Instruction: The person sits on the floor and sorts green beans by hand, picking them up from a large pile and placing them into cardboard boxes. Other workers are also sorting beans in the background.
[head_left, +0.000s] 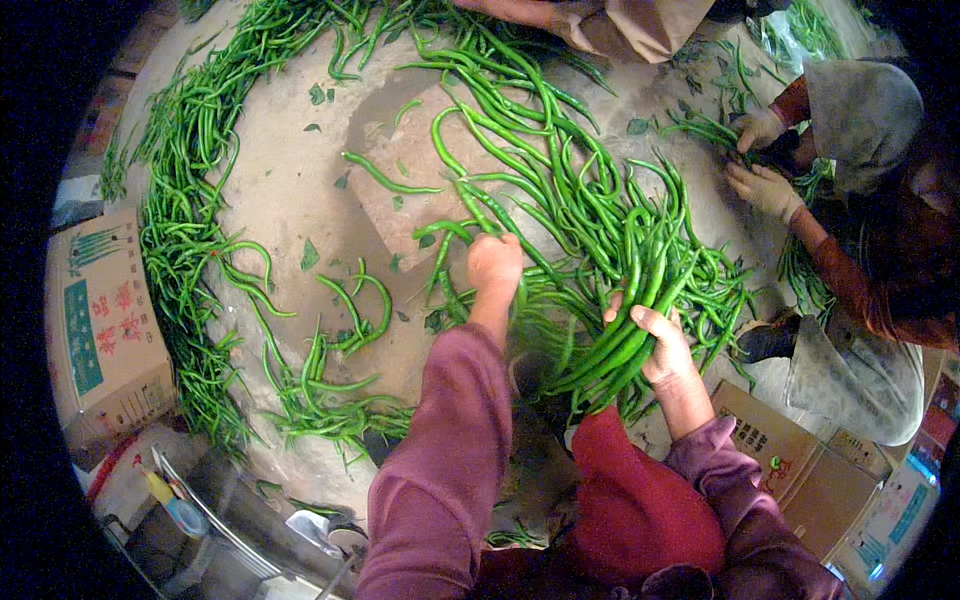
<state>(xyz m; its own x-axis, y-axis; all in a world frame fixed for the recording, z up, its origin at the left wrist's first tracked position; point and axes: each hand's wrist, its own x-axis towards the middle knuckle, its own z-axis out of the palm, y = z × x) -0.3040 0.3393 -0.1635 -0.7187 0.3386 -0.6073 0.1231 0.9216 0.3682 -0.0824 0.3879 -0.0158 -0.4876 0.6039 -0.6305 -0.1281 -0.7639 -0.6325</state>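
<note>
In the head view, long green chili peppers lie across a bare floor. My right hand (664, 337) is closed around a thick bundle of green peppers (626, 322), low at the right of centre, over my red-clad knee. My left hand (495, 262) is near the middle, its fist closed around one or more green peppers (476, 206) whose ends stick out above it. Which peppers it grips exactly is partly hidden by the fist. A loose pile of peppers (555, 157) stretches from the top centre down to the bundle. A single curved pepper (390, 178) rests left of it.
A long heap of peppers (184, 247) curves along the left. Beyond it stands a printed cardboard box (112, 307). A gloved co-worker (862, 187) handles peppers at right; another person's arm (517, 11) reaches in at the top. An opened carton (795, 457) lies lower right, a metal-framed object (217, 532) lower left.
</note>
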